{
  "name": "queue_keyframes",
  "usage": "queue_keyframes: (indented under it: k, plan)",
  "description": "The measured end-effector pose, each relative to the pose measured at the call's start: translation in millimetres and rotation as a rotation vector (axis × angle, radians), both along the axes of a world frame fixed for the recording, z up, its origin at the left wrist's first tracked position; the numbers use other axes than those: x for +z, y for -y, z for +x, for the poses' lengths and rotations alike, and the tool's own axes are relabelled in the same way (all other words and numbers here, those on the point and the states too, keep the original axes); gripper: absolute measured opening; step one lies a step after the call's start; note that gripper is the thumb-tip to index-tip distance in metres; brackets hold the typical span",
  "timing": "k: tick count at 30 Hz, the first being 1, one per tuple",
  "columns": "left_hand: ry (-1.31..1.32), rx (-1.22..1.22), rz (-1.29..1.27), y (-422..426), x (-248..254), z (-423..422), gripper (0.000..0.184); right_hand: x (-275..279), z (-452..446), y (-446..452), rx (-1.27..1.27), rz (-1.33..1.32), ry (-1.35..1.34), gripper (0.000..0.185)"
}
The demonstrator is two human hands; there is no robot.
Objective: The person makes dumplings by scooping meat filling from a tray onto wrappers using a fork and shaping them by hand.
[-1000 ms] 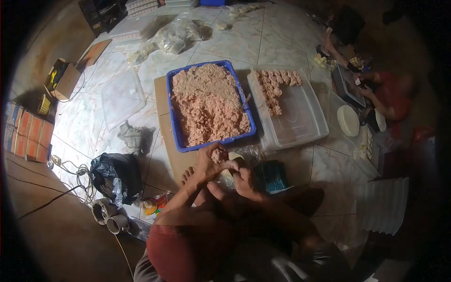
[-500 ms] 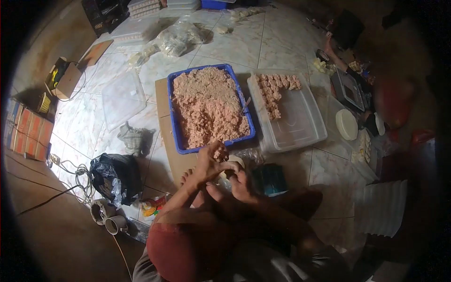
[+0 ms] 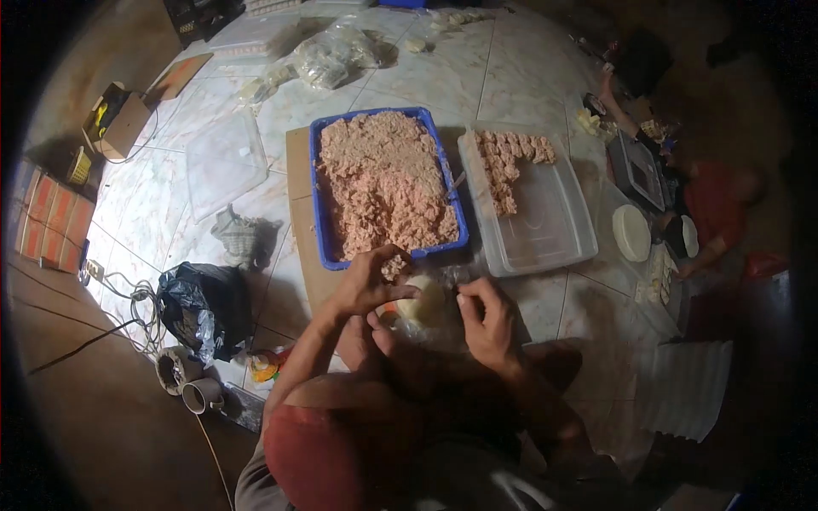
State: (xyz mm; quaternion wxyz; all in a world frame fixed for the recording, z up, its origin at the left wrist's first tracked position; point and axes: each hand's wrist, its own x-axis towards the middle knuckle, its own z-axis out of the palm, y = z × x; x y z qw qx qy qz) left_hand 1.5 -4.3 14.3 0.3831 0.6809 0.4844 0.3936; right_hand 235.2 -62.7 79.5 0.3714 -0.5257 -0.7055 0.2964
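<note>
At the near edge of a blue tray (image 3: 464, 230) heaped with pink minced filling (image 3: 383, 187), my left hand (image 3: 371, 285) curls around a small lump of filling (image 3: 394, 267). Just under its thumb lies a stack of round pale wrappers (image 3: 422, 300). My right hand (image 3: 488, 319) is raised to the right of the stack, thumb and index finger pinched together; whatever is between them is too small to name. Right of the blue tray, a clear plastic box (image 3: 545, 247) holds rows of filled pieces (image 3: 503, 166) along its far and left sides.
A black plastic bag (image 3: 204, 307), cables and a white mug (image 3: 203, 396) are at the left. Clear lids and bagged packs (image 3: 328, 60) lie farther back. At the right, a co-worker in red (image 3: 720, 204) sits beside a scale and white round stacks (image 3: 631, 232).
My right hand has moved right, away from my left hand, and the wrappers between them show more. A dark green packet beside my right hand is now hidden. The camera view has shifted slightly.
</note>
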Motion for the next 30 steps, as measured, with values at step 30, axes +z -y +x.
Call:
queue_keyframes:
  k: [30]
  plan:
    - [0.066,-0.025,-0.048,1,-21,14,0.036,-8,-20,-3,-0.111,0.062,-0.030,0.009]
